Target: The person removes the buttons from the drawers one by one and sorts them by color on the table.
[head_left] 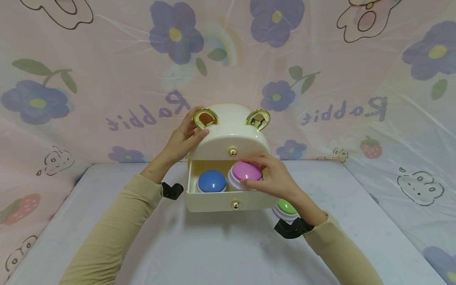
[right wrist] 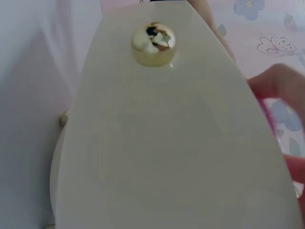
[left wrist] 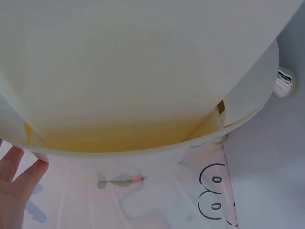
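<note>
A cream bear-shaped box with gold ears stands on the table, its lower drawer pulled out. A blue dome button lies in the drawer's left half. My right hand grips a pink dome button over the drawer's right half. My left hand rests with straight fingers on the box's left side by the gold ear. In the left wrist view the box fills the frame, with my fingertips at its lower edge. The right wrist view shows the drawer front and its gold knob.
A green dome button sits on the white table behind my right wrist. A pink flowered cloth hangs behind and to both sides of the table.
</note>
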### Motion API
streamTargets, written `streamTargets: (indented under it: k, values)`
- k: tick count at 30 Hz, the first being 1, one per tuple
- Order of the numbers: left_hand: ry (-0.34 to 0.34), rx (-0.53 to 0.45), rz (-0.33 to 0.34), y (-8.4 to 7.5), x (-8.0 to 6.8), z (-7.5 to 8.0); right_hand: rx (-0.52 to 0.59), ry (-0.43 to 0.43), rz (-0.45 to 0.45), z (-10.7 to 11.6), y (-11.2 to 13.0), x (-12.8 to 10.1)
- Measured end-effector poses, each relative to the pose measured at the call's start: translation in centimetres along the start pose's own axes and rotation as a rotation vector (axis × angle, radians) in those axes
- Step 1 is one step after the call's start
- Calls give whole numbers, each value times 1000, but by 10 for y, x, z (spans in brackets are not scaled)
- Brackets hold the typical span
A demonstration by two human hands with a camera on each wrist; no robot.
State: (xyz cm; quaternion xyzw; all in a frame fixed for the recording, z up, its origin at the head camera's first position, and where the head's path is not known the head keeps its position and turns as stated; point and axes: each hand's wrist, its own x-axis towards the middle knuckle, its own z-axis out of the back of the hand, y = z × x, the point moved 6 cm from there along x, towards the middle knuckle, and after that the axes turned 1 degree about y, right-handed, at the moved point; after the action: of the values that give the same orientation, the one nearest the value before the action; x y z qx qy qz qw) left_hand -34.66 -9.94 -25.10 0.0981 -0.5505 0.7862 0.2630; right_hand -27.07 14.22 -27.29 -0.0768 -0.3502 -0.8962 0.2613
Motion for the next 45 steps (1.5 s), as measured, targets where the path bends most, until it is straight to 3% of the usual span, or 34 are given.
streamTargets:
  k: [9, 18, 45]
  values:
    - [3, 4, 1, -2, -1, -2, 181, -207, 58, 13, -4, -6]
    - [8, -2, 5, -1, 0, -3, 224, -351, 82, 23, -9, -10]
    - [-5, -7, 7, 1, 0, 0, 205, -433, -20, 48, -43, -25]
